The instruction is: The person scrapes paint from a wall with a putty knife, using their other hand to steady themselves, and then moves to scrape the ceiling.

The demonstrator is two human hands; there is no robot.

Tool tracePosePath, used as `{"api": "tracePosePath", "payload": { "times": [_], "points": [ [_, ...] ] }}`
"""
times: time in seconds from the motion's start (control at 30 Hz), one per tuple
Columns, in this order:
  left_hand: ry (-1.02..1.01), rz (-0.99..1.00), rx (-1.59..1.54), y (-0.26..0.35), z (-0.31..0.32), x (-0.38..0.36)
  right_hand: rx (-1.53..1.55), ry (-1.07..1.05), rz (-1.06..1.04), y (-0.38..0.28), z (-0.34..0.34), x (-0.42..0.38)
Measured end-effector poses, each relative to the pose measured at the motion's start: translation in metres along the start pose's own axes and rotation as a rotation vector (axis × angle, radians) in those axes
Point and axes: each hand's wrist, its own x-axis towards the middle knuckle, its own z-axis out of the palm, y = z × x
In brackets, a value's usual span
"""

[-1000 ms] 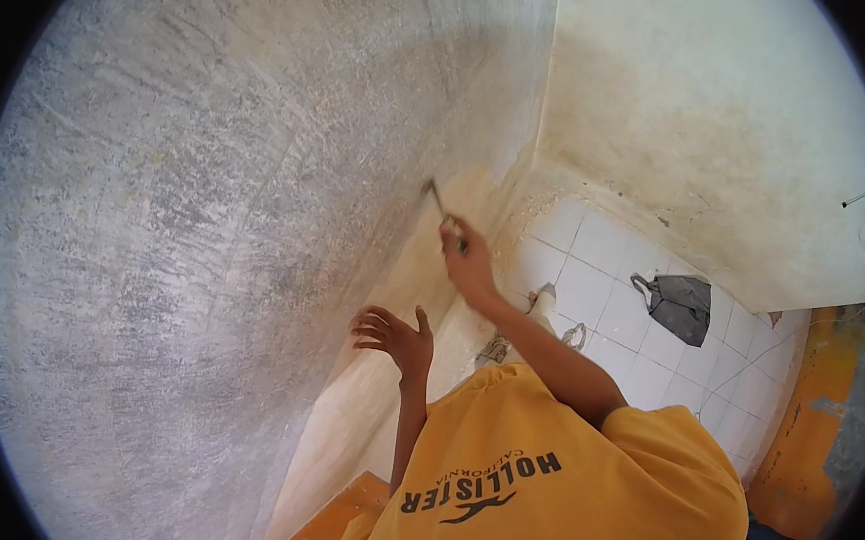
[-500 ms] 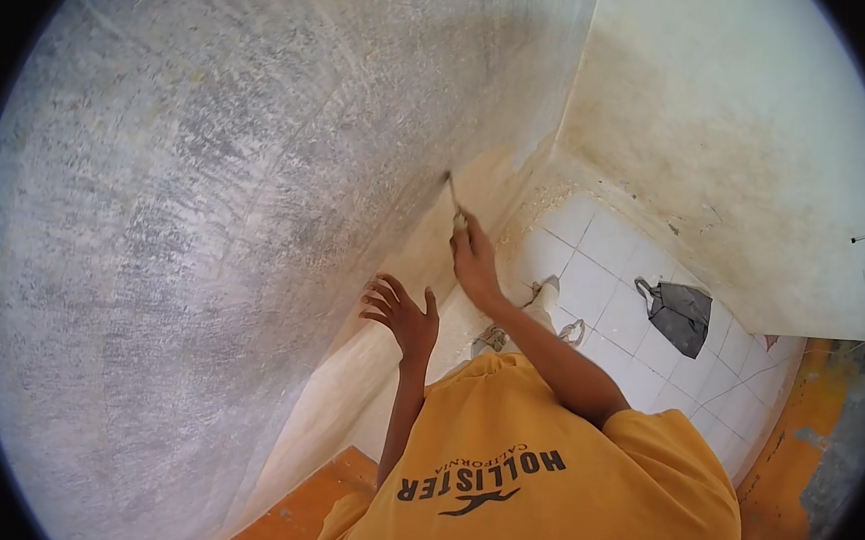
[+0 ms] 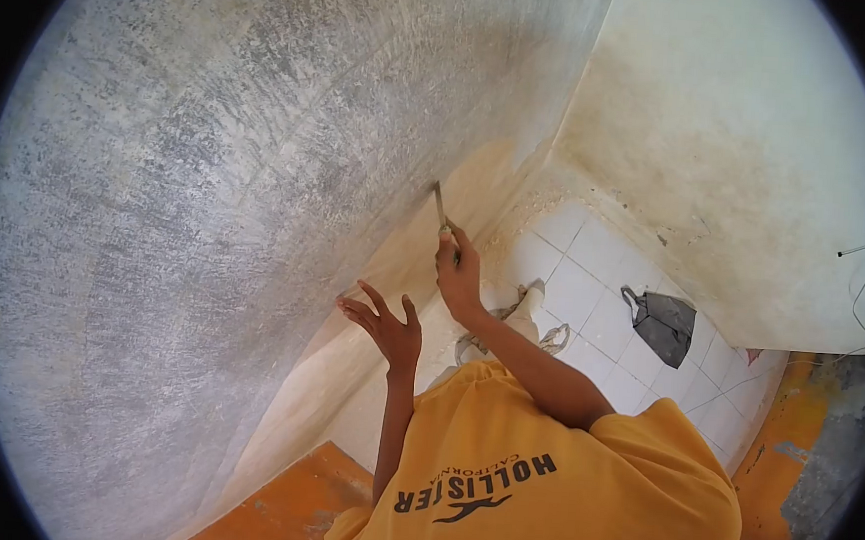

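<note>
My right hand (image 3: 461,280) is wrapped round the handle of a scraper (image 3: 440,205). Its thin blade points up and away from me, the tip right at the wall, where a rough grey coat (image 3: 229,198) borders a smoother beige strip (image 3: 473,178). Most of the handle is hidden in my fingers. Lower and to the left, my left hand (image 3: 389,335) holds nothing. Its fingers are spread, with the fingertips at the wall's surface near the lower edge of the grey coat.
White floor tiles (image 3: 575,284) lie below, with a dark grey bag (image 3: 665,329) on them. A pale sack-like bag with handles (image 3: 523,320) stands near my body. A stained wall (image 3: 737,150) meets the coated one in a corner. Orange surfaces (image 3: 280,503) show at the bottom left and right.
My right hand and the scraper have shifted slightly left and down along the wall. My left hand has also moved left and lower, fingers still spread. The view has tilted a little.
</note>
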Motion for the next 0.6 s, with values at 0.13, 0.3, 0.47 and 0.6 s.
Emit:
{"api": "tracePosePath", "payload": {
  "times": [0.13,0.3,0.47,0.6],
  "points": [
    [0.007,0.003,-0.027,0.006,-0.003,0.001,0.118,0.000,0.146,-0.021,-0.020,0.037],
    [0.009,-0.010,0.003,0.003,0.006,0.003,0.153,-0.079,0.258,-0.038,-0.014,0.002],
    [-0.012,-0.026,0.005,0.001,0.010,0.002,0.232,-0.079,0.315,-0.035,-0.029,0.030],
    [0.012,-0.014,0.036,0.001,0.014,0.003,0.203,-0.133,0.330,-0.046,-0.020,0.000]
  ]
}}
